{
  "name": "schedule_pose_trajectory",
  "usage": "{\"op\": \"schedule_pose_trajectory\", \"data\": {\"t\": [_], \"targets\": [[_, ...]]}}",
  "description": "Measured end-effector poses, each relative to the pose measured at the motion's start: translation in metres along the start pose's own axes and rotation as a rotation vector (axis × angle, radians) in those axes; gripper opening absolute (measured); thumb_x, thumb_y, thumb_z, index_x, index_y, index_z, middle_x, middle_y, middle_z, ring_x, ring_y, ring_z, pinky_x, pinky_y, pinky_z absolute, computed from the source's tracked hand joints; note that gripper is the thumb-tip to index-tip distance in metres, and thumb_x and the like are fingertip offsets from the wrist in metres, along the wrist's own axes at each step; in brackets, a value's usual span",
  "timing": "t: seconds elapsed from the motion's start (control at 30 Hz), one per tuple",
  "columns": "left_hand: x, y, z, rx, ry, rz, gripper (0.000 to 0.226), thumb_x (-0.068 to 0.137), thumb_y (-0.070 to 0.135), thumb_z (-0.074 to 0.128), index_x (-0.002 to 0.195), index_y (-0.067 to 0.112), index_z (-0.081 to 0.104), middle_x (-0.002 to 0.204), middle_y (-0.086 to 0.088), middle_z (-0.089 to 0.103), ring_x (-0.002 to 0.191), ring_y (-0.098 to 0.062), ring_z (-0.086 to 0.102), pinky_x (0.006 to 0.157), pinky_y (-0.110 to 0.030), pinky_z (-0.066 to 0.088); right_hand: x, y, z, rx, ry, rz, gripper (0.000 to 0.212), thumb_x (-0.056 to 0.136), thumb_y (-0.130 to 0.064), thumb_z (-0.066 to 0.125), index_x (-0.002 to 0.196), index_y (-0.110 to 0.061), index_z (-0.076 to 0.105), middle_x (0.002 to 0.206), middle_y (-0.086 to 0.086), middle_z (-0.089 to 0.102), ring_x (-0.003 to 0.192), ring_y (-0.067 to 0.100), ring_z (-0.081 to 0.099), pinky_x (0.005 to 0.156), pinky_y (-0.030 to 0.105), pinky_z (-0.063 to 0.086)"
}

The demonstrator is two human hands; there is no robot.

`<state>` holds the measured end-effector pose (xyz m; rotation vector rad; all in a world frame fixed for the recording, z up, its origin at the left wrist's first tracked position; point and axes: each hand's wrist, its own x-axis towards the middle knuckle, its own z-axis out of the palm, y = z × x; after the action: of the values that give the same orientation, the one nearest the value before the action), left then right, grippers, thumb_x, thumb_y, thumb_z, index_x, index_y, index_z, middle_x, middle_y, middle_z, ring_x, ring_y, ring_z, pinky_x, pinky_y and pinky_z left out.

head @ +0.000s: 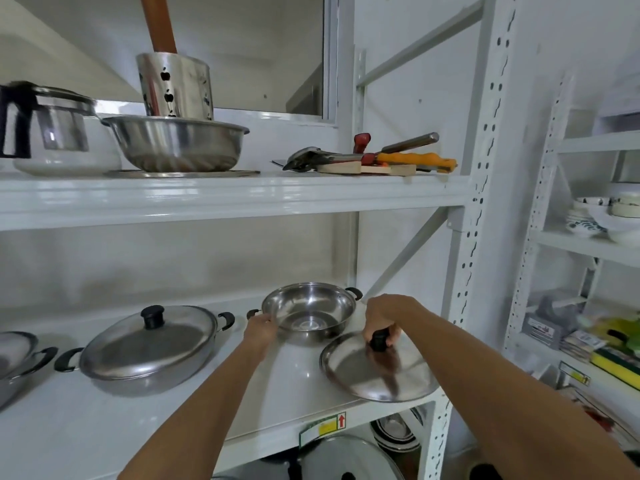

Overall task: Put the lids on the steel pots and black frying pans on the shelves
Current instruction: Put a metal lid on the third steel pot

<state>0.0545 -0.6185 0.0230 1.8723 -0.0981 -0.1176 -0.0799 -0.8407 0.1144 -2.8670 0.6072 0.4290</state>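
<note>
On the middle shelf (173, 427) an open steel pot (309, 311) stands toward the far right, with nothing inside it. The left hand (259, 329) is at the pot's left rim, beside the small black handle, and the fingers curl on the rim; it seems to steady the pot, though how firmly cannot be told. The right hand (381, 320) is closed around the black knob (379, 340) of a steel lid (377, 370). This lid is just near and right of the pot, close to the front edge of the shelf, and it looks a little tilted. I cannot tell if it rests on the shelf or is already raised.

To the left, well apart, a second pot (149, 348) already has its lid on. At the far left edge a third pot (17, 355) is only partly in view.

The step in hand is, I judge, covering the open pot. The next move calls for lifting the lid by the knob, bringing it far and left until it is centred over the pot, then lowering it flat so the edge sits inside the rim. The left hand should keep the pot from sliding.
</note>
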Motion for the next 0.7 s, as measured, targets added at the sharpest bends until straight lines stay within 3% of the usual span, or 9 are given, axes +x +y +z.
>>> {"op": "schedule_pose_trajectory", "data": {"t": [0.07, 0.2, 0.27, 0.37, 0.47, 0.53, 0.63, 0.7], "targets": [[-0.012, -0.009, -0.006, 0.12, -0.032, 0.075, 0.024, 0.09, -0.002, 0.049, 0.089, 0.008, 0.071, 0.08, -0.007, 0.059, 0.068, -0.021, 0.054, 0.057, -0.026, 0.041, -0.016, -0.003, -0.006, 0.009, 0.013, 0.018, 0.03, 0.07, -0.024, 0.073, 0.093, -0.004, 0.07, 0.075, 0.01, 0.075, 0.057, 0.022, 0.073, 0.078, 0.036, 0.061], [-0.046, -0.004, -0.02, 0.279, -0.11, 0.123, 0.027, 0.094, 0.003, 0.047, 0.082, 0.019, 0.064, 0.079, -0.001, 0.059, 0.072, -0.017, 0.055, 0.063, -0.024, 0.043, -0.05, -0.014, -0.017, 0.0, 0.017, 0.046, 0.031, 0.07, -0.026, 0.071, 0.089, -0.001, 0.071, 0.072, 0.016, 0.074, 0.055, 0.024, 0.07, 0.071, 0.032, 0.059], [-0.056, -0.004, -0.026, 0.369, -0.143, 0.151, 0.02, 0.093, 0.006, 0.052, 0.094, 0.014, 0.07, 0.09, -0.002, 0.063, 0.083, -0.019, 0.059, 0.075, -0.025, 0.046, -0.065, -0.018, -0.024, 0.039, 0.063, 0.04, 0.031, 0.071, -0.028, 0.072, 0.088, -0.002, 0.068, 0.068, 0.015, 0.072, 0.052, 0.025, 0.068, 0.065, 0.032, 0.058], [-0.068, -0.006, -0.038, 0.447, -0.167, 0.157, 0.03, 0.09, 0.009, 0.057, 0.114, 0.013, 0.073, 0.115, -0.007, 0.069, 0.107, -0.025, 0.065, 0.09, -0.027, 0.05, -0.082, -0.027, -0.034, 0.042, 0.152, 0.022, 0.032, 0.071, -0.029, 0.071, 0.089, -0.003, 0.067, 0.067, 0.013, 0.071, 0.049, 0.024, 0.067, 0.067, 0.034, 0.059], [-0.075, -0.006, -0.054, 0.449, -0.18, 0.162, 0.031, 0.086, 0.001, 0.059, 0.11, 0.009, 0.077, 0.116, -0.009, 0.071, 0.111, -0.028, 0.066, 0.096, -0.032, 0.052, -0.088, -0.04, -0.036, -0.027, 0.236, 0.002, 0.023, 0.076, -0.032, 0.063, 0.073, -0.01, 0.063, 0.047, 0.002, 0.064, 0.035, 0.016, 0.059, 0.068, 0.028, 0.057], [-0.072, -0.009, -0.063, 0.398, -0.175, 0.144, 0.028, 0.084, -0.003, 0.059, 0.101, 0.006, 0.078, 0.115, -0.014, 0.074, 0.108, -0.03, 0.068, 0.098, -0.036, 0.053, -0.089, -0.052, -0.034, -0.045, 0.304, -0.024, 0.025, 0.076, -0.034, 0.062, 0.065, -0.012, 0.058, 0.05, 0.002, 0.063, 0.039, 0.016, 0.057, 0.069, 0.027, 0.057], [-0.069, -0.014, -0.075, 0.392, -0.167, 0.107, 0.024, 0.085, 0.01, 0.055, 0.098, 0.003, 0.075, 0.113, -0.017, 0.075, 0.102, -0.031, 0.071, 0.09, -0.036, 0.055, -0.087, -0.071, -0.028, 0.0, 0.386, -0.069, 0.028, 0.077, -0.03, 0.067, 0.064, -0.011, 0.05, 0.065, 0.004, 0.056, 0.051, 0.018, 0.053, 0.052, 0.025, 0.046], [-0.072, -0.011, -0.081, 0.383, -0.138, 0.102, 0.03, 0.087, 0.014, 0.053, 0.107, -0.001, 0.07, 0.112, -0.023, 0.073, 0.097, -0.037, 0.072, 0.077, -0.037, 0.057, -0.081, -0.081, -0.026, 0.019, 0.4, -0.08, 0.027, 0.078, -0.03, 0.068, 0.074, -0.007, 0.054, 0.078, 0.006, 0.057, 0.064, 0.021, 0.057, 0.055, 0.026, 0.044]]}}
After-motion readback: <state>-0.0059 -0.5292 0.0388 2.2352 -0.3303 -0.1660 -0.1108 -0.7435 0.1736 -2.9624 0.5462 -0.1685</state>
